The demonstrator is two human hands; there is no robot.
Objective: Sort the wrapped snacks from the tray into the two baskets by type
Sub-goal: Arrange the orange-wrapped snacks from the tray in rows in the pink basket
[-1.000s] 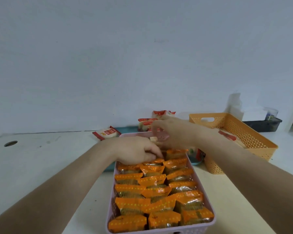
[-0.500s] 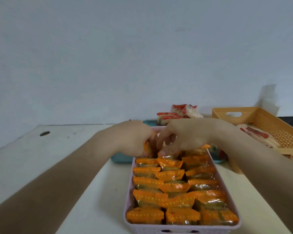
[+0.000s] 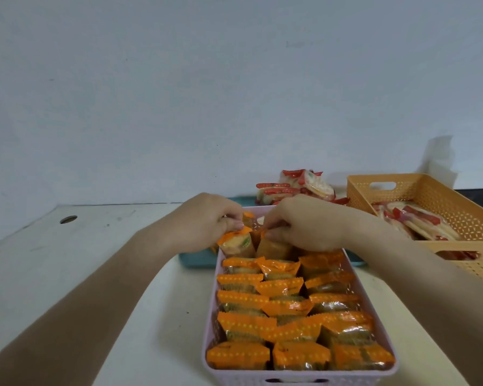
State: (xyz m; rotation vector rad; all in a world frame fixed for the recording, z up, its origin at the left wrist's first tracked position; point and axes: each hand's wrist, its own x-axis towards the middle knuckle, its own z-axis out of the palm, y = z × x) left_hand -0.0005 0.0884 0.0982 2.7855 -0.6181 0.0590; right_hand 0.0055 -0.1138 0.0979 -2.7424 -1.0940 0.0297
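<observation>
while both hands work at the far end of the nearly full lilac plastic basket (image 3: 211, 324), the left hand (image 3: 207, 221) pinches an orange-wrapped snack (image 3: 236, 243) and the right hand (image 3: 304, 224) grips another orange packet (image 3: 272, 249); the orange lattice basket (image 3: 457, 201) of red-wrapped snacks (image 3: 410, 218) sits beside, the teal tray (image 3: 195, 259) beyond.

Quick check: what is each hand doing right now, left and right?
Left hand: closed on an orange-wrapped snack.
Right hand: closed on another orange snack at the far end of the pink basket.

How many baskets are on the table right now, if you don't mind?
2. The lilac basket sits front and centre, full of orange-wrapped snacks; the orange basket stands at the right, holding red-wrapped snacks.
</observation>
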